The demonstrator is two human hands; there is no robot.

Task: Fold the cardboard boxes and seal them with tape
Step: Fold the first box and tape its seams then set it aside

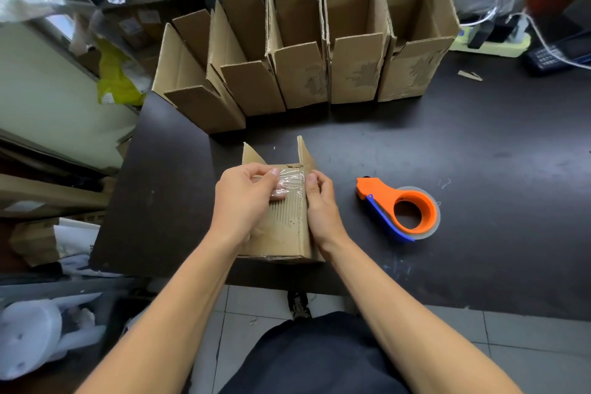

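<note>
a: where's the box?

b: the cardboard box [284, 224] lies on the dark table [479, 144] near its front edge, two flaps standing up at the far end. a strip of clear tape [289, 181] crosses its top.

a: and the hands?

b: the left hand [243, 198] is curled over the box's left side, thumb pressing the tape. the right hand [319, 201] grips the right edge, thumb at the tape's end; its other fingers are hidden, probably wrapped round the side.

a: the tape dispenser?

b: the orange tape dispenser [403, 208] lies on the table to the right, apart from both hands. a row of open boxes [307, 73] stands behind.
</note>
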